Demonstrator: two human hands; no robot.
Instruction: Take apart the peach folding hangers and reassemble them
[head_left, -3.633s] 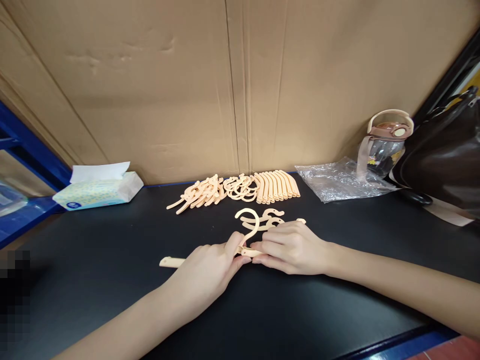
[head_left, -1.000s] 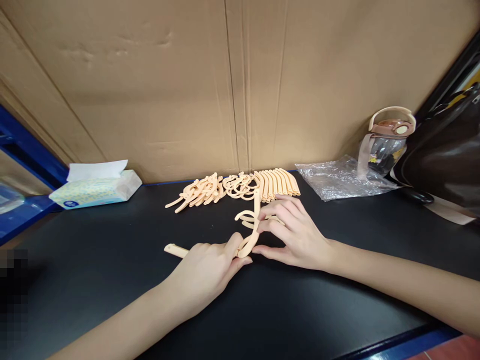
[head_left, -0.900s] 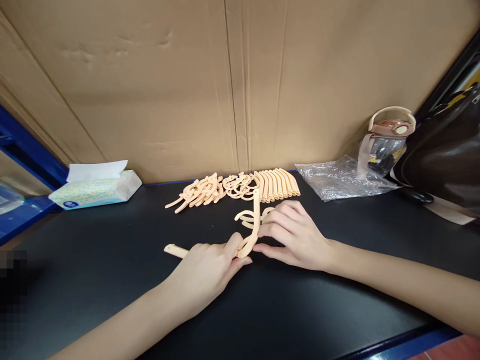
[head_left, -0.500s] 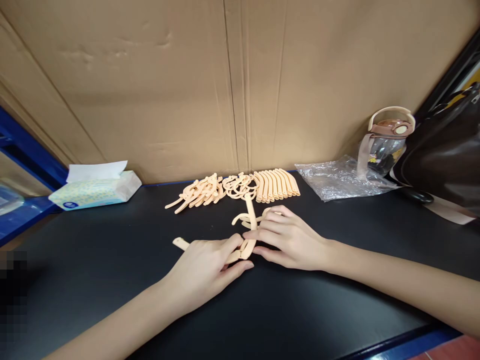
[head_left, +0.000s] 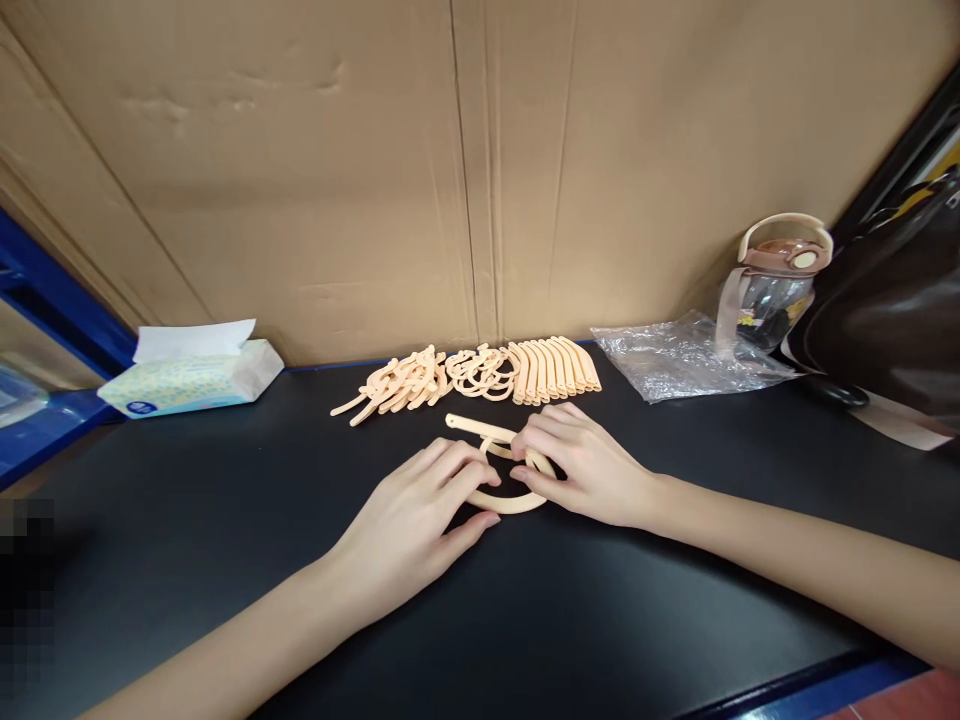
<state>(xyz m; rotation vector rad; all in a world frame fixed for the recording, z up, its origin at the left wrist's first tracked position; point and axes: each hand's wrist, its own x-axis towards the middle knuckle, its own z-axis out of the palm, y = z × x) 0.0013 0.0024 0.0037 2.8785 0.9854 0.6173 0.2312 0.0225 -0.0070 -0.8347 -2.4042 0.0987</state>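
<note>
Between my hands, low over the black table, is a beige plastic folding hanger (head_left: pixel 510 505), its curved part bowed toward me. One straight arm with a hole at its tip juts to the upper left, and a thin curved piece shows behind the gap. My left hand (head_left: pixel 431 500) has fingers and thumb closed around the left side of the hanger. My right hand (head_left: pixel 574 460) grips its right side, fingers over the joint, so the joint is hidden. Just beyond lie a heap of hanger pieces (head_left: pixel 409 380), a tangle of hooks (head_left: pixel 480 372) and a row of hanger arms (head_left: pixel 555 370).
A tissue pack (head_left: pixel 195 378) lies at the back left. At the back right are a crumpled clear plastic bag (head_left: pixel 690 355), a bottle with a handle (head_left: pixel 780 280) and a dark bag (head_left: pixel 892 300). Cardboard (head_left: pixel 337 180) walls off the rear.
The straight arm that pointed up and away has swung to the left. The piece sticking out left of my left hand no longer shows there. Both hands keep hold, the right slightly higher.
</note>
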